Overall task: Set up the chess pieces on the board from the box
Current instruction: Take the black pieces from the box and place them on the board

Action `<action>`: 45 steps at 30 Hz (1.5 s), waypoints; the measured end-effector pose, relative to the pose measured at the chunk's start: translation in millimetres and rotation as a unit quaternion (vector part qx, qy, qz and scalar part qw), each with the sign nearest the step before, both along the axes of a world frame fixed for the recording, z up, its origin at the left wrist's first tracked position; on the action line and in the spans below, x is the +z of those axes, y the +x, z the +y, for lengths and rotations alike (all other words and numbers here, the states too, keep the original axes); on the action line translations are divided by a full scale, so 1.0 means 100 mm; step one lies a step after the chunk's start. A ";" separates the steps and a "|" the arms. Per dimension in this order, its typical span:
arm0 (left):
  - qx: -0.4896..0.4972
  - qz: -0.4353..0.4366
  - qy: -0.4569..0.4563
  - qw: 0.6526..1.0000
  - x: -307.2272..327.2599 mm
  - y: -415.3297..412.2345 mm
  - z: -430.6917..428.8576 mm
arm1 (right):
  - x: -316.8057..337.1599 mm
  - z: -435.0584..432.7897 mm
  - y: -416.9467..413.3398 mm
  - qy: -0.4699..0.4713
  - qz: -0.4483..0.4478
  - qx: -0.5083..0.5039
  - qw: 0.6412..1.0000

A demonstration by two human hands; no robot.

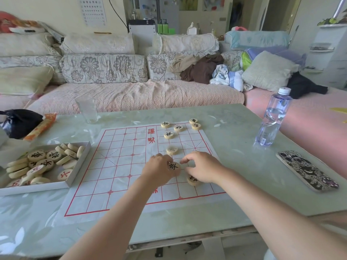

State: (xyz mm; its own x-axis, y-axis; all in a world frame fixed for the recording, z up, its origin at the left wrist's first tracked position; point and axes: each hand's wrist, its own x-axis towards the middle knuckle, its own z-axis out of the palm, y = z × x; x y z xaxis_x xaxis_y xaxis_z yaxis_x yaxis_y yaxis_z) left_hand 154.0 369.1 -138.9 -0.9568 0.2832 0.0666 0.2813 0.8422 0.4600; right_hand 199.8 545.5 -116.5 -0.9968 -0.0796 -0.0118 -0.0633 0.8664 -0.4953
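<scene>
1. Holding one round pale wooden chess piece with a black character (pixel 173 167) in the left hand (pixel 159 171), pinched face up just over the white cloth board with the red grid (pixel 122 166), right of its middle.
2. Hovering the right hand (pixel 201 169) just beside that piece, with the fingers (pixel 187 158) loosely curled and a bit parted. Gripping nothing as far as can be seen, though can't swear to it with the palm side hidden.
3. Key bit: lies directly left of the right fingertips, nearly touching. Flat disc, so no long axis to fuss over. Already in the left hand, so probably easiest to set it down from there.
4. Tight in close: a second pale wooden piece (pixel 172 150) just beyond the hands, and a third one (pixel 192 180) half tucked under the right hand. Worth watching for a nudge on either.
5. Loads of free grid to the left and along the near edge. Five pieces clustered at the far right corner (pixel 178 127), well apart from the hands.
6. Most pieces heaped in the shallow white cardboard box (pixel 78 166), just beside the board's left edge on the pale green worktop (pixel 234 128). Looks like early days for the setup.
7. Clear plastic water bottle (pixel 272 119) and patterned black-and-white phone (pixel 306 170) off to the right, well out of the way.
</scene>
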 end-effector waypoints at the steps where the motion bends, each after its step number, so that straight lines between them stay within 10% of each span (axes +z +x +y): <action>1: -0.002 0.006 -0.006 1.000 -0.01 0.00 0.00 | 0.00 -0.03 -0.02 0.006 -0.001 0.004 1.000; 32: 0.153 0.134 -0.068 0.977 0.36 -0.46 -2.94 | 0.21 -2.66 -1.03 -0.047 0.021 0.159 0.986; 45: 0.259 0.109 -0.062 0.958 0.26 -0.75 -3.96 | 0.25 -3.97 -1.72 0.107 0.072 0.248 0.960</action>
State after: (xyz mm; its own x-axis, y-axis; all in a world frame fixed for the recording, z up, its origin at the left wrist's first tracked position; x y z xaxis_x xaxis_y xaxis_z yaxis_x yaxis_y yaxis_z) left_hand 78.8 -27.3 -113.2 -0.9380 -0.2068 0.2780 -0.1109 0.9394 0.3245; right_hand 27.8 148.6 -91.2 -0.8291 -0.5565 0.0544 -0.5494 0.7926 -0.2645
